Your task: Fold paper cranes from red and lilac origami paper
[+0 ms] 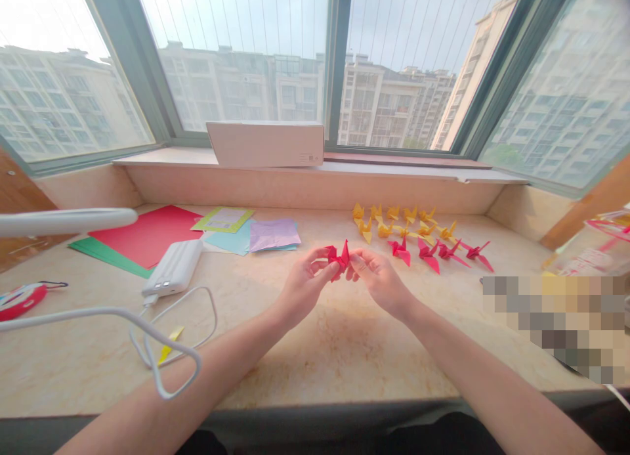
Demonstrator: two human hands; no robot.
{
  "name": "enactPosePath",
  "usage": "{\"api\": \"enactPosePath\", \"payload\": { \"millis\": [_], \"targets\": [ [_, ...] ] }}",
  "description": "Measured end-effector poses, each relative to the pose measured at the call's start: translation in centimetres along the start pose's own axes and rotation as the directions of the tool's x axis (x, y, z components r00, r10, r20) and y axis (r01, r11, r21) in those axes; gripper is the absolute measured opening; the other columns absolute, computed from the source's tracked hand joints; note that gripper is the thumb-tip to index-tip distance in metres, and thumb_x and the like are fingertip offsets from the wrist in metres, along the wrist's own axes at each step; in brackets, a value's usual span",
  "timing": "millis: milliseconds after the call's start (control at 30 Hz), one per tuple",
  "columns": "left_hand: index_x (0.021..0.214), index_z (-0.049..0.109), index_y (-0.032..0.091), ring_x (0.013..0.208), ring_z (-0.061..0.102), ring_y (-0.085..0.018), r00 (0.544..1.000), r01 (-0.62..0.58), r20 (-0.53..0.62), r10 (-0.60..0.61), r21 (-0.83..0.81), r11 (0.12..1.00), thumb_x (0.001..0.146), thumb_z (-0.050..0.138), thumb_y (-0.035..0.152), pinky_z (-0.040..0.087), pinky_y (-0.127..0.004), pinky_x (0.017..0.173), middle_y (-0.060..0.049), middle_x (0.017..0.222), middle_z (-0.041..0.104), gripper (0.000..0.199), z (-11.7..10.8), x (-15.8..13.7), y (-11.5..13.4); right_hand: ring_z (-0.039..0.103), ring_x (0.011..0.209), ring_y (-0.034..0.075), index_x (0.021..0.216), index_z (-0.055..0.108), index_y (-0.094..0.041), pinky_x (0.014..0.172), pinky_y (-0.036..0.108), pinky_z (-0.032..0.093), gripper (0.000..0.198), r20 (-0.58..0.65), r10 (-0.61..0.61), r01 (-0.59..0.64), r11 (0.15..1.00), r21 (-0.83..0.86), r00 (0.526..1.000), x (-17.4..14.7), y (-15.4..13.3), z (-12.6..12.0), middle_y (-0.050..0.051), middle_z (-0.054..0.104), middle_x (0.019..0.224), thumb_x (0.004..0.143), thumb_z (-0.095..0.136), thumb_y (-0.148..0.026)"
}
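Note:
Above the middle of the stone counter I hold a red origami crane (339, 255) between both hands. My left hand (311, 278) has its thumb and fingers closed on the crane's left side. On the opposite side, my right hand (377, 278) pinches the crane's right edge with thumb and forefinger; the exact part gripped is hidden by the fingertips. Just beyond my right hand stands a row of several red paper cranes (401, 252). Behind that row are several yellow paper cranes (386, 230) in two rows.
Left lie red paper (152, 235), green paper (115, 256), a purple packet (273, 235) and a yellow-green packet (224, 219). A white power bank (173, 267) trails a white cable (215, 310) near my left forearm. A white box (266, 145) stands on the sill; a plastic container (585, 248) is at right.

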State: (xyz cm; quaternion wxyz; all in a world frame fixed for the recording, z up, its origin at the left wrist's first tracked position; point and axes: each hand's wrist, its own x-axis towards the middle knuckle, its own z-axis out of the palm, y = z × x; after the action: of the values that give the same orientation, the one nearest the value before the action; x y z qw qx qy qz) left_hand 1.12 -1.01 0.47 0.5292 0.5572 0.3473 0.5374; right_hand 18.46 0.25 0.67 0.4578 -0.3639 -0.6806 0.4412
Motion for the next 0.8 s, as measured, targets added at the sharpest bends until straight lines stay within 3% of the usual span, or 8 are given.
{"api": "enactPosePath", "payload": {
  "millis": [200, 367, 567, 800],
  "targets": [
    [0.095, 0.056, 0.016, 0.084, 0.066, -0.017, 0.996, 0.063, -0.056, -0.063, 0.010, 0.998, 0.076, 0.077, 0.040, 0.051, -0.033, 0.078, -0.007, 0.094, 0.069, 0.037, 0.0, -0.2, 0.2, 0.062, 0.076, 0.017, 0.092, 0.069, -0.019, 0.072, 0.031, 0.048, 0.038, 0.006, 0.000, 0.000, 0.999, 0.037, 1.000, -0.1, -0.4, 0.0, 0.004, 0.071, 0.083, 0.089, 0.058, -0.055],
    [0.078, 0.052, 0.016, 0.072, 0.064, -0.014, 0.993, 0.115, 0.029, -0.117, 0.065, 0.991, 0.078, 0.073, 0.048, 0.052, -0.029, 0.069, -0.003, 0.084, 0.064, 0.039, 0.0, -0.4, 0.5, 0.064, 0.084, 0.018, 0.093, 0.069, -0.020, 0.080, 0.032, 0.049, 0.035, 0.042, -0.002, -0.001, 0.997, 0.080, 0.999, -0.2, -0.9, -0.3, 0.004, 0.072, 0.094, 0.088, 0.061, -0.054],
    [0.089, 0.063, 0.013, 0.071, 0.061, -0.015, 0.990, 0.091, 0.099, -0.103, 0.118, 0.989, 0.086, 0.063, 0.052, 0.050, -0.027, 0.063, -0.004, 0.079, 0.062, 0.038, -0.1, -0.3, 0.2, 0.065, 0.095, 0.020, 0.098, 0.063, -0.021, 0.085, 0.033, 0.050, 0.030, 0.153, 0.027, -0.055, 0.982, 0.183, 0.988, -0.5, -1.1, -0.4, 0.006, 0.070, 0.102, 0.084, 0.069, -0.047],
    [0.090, 0.069, 0.014, 0.058, 0.058, -0.011, 0.993, 0.058, 0.096, -0.066, 0.081, 0.995, 0.087, 0.061, 0.049, 0.046, -0.022, 0.052, -0.003, 0.075, 0.062, 0.037, 0.0, -0.4, 0.5, 0.066, 0.084, 0.019, 0.094, 0.067, -0.019, 0.081, 0.034, 0.050, 0.035, 0.048, 0.068, -0.075, 0.985, 0.155, 0.997, -0.2, -1.0, -0.8, 0.005, 0.072, 0.089, 0.081, 0.070, -0.052]
  ]
}}
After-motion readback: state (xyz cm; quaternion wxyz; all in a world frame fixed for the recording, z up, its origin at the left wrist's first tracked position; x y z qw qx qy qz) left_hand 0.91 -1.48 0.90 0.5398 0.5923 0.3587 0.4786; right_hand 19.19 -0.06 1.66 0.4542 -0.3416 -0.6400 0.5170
